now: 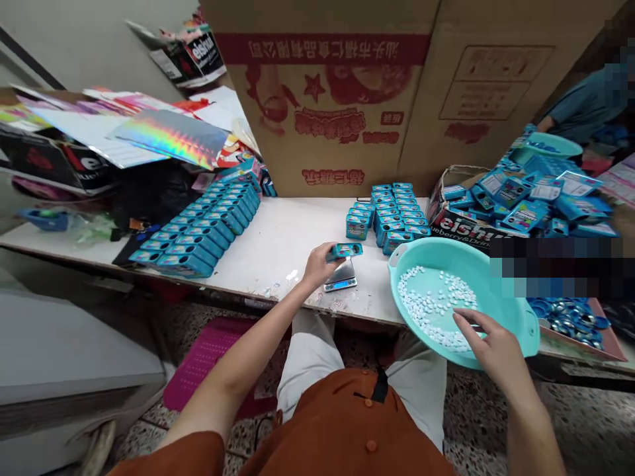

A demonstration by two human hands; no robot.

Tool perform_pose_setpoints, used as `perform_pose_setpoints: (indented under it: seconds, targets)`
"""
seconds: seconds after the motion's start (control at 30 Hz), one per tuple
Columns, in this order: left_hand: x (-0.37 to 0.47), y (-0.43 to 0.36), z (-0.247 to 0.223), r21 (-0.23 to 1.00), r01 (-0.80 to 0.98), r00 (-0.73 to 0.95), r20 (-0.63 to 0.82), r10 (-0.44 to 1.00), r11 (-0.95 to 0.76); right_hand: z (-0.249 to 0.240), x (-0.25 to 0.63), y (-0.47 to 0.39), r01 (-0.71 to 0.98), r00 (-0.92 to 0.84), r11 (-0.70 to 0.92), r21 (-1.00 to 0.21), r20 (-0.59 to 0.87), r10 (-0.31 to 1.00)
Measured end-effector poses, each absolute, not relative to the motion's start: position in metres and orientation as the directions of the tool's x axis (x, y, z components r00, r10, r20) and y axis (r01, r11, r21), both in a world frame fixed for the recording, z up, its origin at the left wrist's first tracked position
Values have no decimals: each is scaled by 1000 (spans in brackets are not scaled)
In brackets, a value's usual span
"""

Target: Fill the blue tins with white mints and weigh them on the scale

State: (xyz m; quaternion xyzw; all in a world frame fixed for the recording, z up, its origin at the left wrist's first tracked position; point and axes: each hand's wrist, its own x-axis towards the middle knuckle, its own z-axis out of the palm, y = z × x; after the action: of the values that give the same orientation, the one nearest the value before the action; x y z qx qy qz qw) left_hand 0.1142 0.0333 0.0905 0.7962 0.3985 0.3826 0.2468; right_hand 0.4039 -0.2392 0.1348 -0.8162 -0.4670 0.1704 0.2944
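Rust-brown shirt (pixel 337 430) is filling my foreground, turquoise basin (pixel 436 254) lying right. My right hand (pixel 499 347) is hovering over it (pinching anything? I cannot tell); my left hand (pixel 317 266), above a scale (pixel 341 276), is pinching a blue box (pixel 348 250). White pellets (pixel 459 291) are dotting the basin.

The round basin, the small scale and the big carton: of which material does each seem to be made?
Round basin: probably plastic, evenly turquoise, smooth, with a soft sheen.
Small scale: top perhaps metal, grey with a dull shine, though plastic is possible.
Big carton: cardboard, matte brown, printed in red.
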Motion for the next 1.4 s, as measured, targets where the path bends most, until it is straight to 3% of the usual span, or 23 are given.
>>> perform_pose_setpoints:
  seconds: [0.1, 0.17, 0.27, 0.4, 0.53, 0.67, 0.83, 1.03, 1.13, 1.27, 1.4]
  targets:
    - [135, 19, 129, 578, 343, 453, 590, 669, -741, 128, 404, -244, 633, 533, -338, -697, 77, 842]
    - [154, 13, 147, 527, 280, 503, 631, 590, -802, 123, 404, -244, 614, 537, -316, -724, 89, 839]
    - [184, 11, 152, 522, 232, 592, 593, 545, -821, 115, 402, -246, 594, 530, -293, -749, 91, 843]
    - [216, 10, 139, 597, 215, 603, 541, 586, -773, 111, 400, -253, 573, 519, -263, -776, 95, 849]
    - [236, 1, 131, 766, 127, 559, 469, 683, -630, 111, 403, -262, 553, 547, -273, -787, 96, 832]
    - [245, -13, 127, 950, -63, 544, 289, 787, -305, 112, 407, -268, 546, 566, -282, -789, 100, 818]
    - [235, -21, 122, 973, -227, 456, 139, 879, -36, 112, 409, -269, 550, 557, -286, -784, 90, 826]
    - [188, -11, 121, 963, -269, 326, 102, 940, -11, 113, 416, -259, 627, 514, -302, -718, 90, 853]
    - [159, -16, 122, 979, -199, 279, 100, 955, -44, 114, 422, -233, 715, 366, -276, -643, 7, 931]
    - [131, -37, 120, 991, -129, 244, 56, 968, -25, 102, 427, -177, 878, 157, -219, -426, -175, 972]
    - [115, -65, 112, 996, -61, 268, 73, 961, -58, 83, 428, -126, 899, 106, -197, -392, -241, 965]
